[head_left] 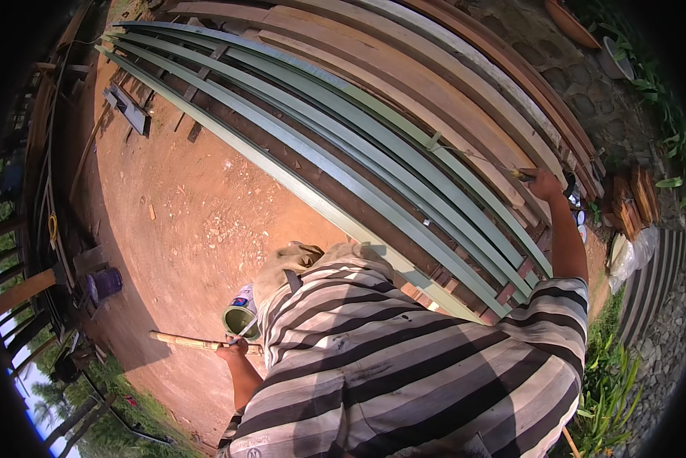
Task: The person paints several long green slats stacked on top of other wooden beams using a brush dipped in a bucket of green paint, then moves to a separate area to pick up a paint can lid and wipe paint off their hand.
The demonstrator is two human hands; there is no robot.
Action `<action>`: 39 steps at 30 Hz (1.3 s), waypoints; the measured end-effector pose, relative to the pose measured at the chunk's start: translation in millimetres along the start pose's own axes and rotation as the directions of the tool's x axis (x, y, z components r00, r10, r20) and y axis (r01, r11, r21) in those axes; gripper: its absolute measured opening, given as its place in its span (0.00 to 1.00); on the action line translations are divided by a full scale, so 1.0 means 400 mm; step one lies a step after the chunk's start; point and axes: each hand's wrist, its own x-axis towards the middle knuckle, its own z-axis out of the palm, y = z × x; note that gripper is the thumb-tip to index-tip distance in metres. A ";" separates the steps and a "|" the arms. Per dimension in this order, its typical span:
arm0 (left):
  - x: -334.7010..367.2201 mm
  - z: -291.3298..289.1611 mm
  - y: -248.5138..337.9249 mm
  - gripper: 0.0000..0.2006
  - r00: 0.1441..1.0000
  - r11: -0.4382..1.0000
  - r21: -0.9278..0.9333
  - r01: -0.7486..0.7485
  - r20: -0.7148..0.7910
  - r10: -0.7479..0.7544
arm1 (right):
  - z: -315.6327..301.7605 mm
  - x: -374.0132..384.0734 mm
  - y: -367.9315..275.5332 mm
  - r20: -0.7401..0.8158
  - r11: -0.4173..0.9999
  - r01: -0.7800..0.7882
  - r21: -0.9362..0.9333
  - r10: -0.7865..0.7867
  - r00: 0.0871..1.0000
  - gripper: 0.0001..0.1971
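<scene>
At the lower left my left hand (235,349) is closed round a pale wooden stick (179,339), which points out to the left. Right beside that hand is a paint can (240,319) with green inside; whether my fingers also grip its handle cannot be made out. My right hand (545,184) reaches far to the right over brown timber boards (465,130), closed on a small dark-ended thing (524,175) too small to name. Long green-painted metal bars (343,156) lie side by side between my body and the boards.
A purple bucket (104,284) stands on the reddish dirt ground (213,198) at left. Farther off is a grey metal piece (127,109). Split wood (634,197) and clear plastic (633,256) lie at right near a stone wall (564,76). Crosspieces (204,72) lie among the bars.
</scene>
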 end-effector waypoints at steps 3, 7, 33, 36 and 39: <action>0.016 -0.049 -0.053 0.19 0.997 0.998 -0.014 0.061 -0.045 -0.061 | -0.046 0.116 -0.116 -0.027 0.997 0.021 -0.079 -0.023 0.999 0.25; 0.014 -0.010 0.072 0.18 0.985 0.995 -0.090 0.043 -0.165 -0.058 | -0.015 0.333 -0.384 -0.033 0.996 0.088 -0.007 -0.088 0.996 0.24; 0.209 0.590 0.739 0.20 0.975 0.971 -0.113 -0.209 -0.101 0.198 | -0.314 0.598 -1.231 0.023 0.988 -0.055 -0.142 0.059 0.998 0.24; 0.150 0.774 0.803 0.19 0.972 0.967 -0.096 -0.236 -0.043 0.232 | -0.325 0.668 -1.313 0.012 0.993 -0.015 -0.114 0.017 1.000 0.22; 0.068 0.957 0.821 0.20 0.959 0.957 -0.059 -0.284 -0.019 0.283 | -0.401 0.738 -1.456 0.066 0.992 -0.057 -0.109 0.064 0.996 0.22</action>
